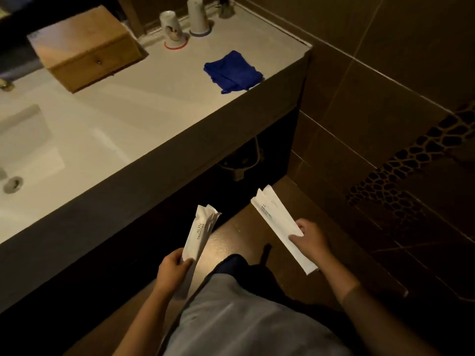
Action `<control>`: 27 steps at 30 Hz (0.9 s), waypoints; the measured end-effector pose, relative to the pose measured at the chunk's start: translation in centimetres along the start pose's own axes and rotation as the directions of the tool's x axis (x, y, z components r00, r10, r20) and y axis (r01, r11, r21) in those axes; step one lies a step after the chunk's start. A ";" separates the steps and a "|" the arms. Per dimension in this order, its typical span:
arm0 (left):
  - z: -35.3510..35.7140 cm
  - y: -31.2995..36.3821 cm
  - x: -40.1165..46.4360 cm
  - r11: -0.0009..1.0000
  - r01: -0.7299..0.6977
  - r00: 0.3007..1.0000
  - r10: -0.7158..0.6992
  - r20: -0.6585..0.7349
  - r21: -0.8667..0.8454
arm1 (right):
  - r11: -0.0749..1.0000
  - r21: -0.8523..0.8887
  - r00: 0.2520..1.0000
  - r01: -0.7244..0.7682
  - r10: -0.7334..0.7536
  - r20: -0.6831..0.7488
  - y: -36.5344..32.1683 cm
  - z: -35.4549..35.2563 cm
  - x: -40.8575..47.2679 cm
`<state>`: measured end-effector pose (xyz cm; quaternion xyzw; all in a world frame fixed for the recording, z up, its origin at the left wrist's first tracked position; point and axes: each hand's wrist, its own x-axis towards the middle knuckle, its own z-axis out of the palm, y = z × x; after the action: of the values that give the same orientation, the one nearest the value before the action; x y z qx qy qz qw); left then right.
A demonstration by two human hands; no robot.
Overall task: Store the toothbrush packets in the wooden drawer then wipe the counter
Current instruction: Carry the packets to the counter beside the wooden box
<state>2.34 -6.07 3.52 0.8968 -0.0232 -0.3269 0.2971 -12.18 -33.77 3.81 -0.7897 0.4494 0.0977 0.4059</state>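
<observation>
Both hands clutch toothbrush packets pointing up-left toward the shut wooden drawer on the desk, left hand nearer than right hand.

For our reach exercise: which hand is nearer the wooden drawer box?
Left. The left hand is below the wooden drawer box, in front of the counter; the right hand is farther right.

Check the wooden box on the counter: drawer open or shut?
Shut. The drawer front sits flush with the wooden box, knob facing out, with no gap showing. Both hands hold packets below the counter.
</observation>
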 end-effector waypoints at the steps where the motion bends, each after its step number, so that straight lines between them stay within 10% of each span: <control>1: -0.1 0.0 0.2 1.000 0.030 0.999 -0.030 -0.017 -0.009 | 1.000 -0.002 1.000 0.011 -0.011 0.010 -0.5 -0.4 1.2; 9: -0.7 4.5 6.9 0.998 0.064 0.998 -0.064 0.003 -0.001 | 0.999 0.030 0.999 -0.016 0.014 0.048 -2.5 -1.6 8.6; 17: -1.6 15.5 13.4 0.974 -0.215 0.966 0.202 0.163 0.068 | 0.977 0.164 0.990 -0.135 0.138 -0.009 -3.6 -3.5 11.0; 27: -4.9 23.2 16.9 0.929 -0.333 0.934 0.348 0.076 -0.165 | 0.939 0.332 0.986 0.090 -0.038 -0.162 -15.5 -7.9 14.8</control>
<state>22.13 -26.64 9.52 0.8362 -0.1695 -0.3173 0.4139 6.89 -44.75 9.89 -0.7277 0.4634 -0.0552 0.5027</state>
